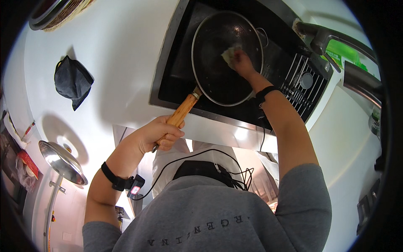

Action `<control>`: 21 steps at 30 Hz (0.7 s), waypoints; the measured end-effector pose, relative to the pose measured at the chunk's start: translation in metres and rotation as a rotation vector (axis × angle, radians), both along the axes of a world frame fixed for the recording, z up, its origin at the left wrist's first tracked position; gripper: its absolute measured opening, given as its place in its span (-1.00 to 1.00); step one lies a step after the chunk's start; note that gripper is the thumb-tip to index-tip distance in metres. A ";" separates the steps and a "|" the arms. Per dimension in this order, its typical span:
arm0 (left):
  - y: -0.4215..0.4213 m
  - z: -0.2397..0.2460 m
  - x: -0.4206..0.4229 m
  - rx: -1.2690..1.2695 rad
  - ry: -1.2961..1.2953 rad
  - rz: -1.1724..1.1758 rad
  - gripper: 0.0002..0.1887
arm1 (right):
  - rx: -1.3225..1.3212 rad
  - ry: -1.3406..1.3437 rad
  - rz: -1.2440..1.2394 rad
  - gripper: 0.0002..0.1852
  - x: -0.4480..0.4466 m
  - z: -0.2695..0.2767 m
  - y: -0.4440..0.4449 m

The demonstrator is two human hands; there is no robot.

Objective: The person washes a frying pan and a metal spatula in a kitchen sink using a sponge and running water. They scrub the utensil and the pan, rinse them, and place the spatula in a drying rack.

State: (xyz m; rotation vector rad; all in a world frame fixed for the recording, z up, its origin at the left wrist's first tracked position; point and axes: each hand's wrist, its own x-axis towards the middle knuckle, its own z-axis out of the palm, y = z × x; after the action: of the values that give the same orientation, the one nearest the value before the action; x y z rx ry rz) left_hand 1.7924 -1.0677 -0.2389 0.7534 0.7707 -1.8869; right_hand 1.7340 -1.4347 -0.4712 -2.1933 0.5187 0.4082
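Note:
A dark wok point(217, 77) with a shiny rim sits over the black sink point(176, 69), tilted a little. My left hand point(162, 134) is closed around its wooden handle point(182, 110), near the handle's end. Inside the wok, my right hand point(244, 64) grips a pale, crumpled cloth or sponge point(230, 56) against the inner surface. Blur hides the fingertips and the exact material. A small loop handle point(263, 37) stands out from the far rim.
Right of the wok are a metal drain rack point(294, 82) and a dark faucet point(318, 41), with a green package point(344, 55) behind. A black fabric item point(73, 80) and a wicker basket point(67, 15) rest on the left counter. A metal lid point(61, 162) stands lower left. A cable point(189, 156) crosses my waist.

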 end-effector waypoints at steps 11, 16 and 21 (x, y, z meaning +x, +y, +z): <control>0.004 -0.004 -0.002 -0.016 0.036 0.043 -0.76 | 0.375 0.263 -0.033 -0.72 -0.031 -0.003 0.043; 0.001 0.000 0.000 0.016 0.005 -0.004 -0.75 | -0.134 0.083 -0.034 -0.67 -0.026 -0.028 -0.019; -0.003 0.003 -0.004 0.010 -0.004 -0.034 -0.73 | -0.278 -0.145 -0.057 -0.64 0.023 -0.034 -0.010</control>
State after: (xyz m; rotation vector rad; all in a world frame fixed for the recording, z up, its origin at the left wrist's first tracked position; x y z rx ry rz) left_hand 1.7885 -1.0712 -0.2361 0.7804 0.7697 -1.9123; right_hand 1.7565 -1.4442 -0.5055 -2.4451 0.5843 0.1511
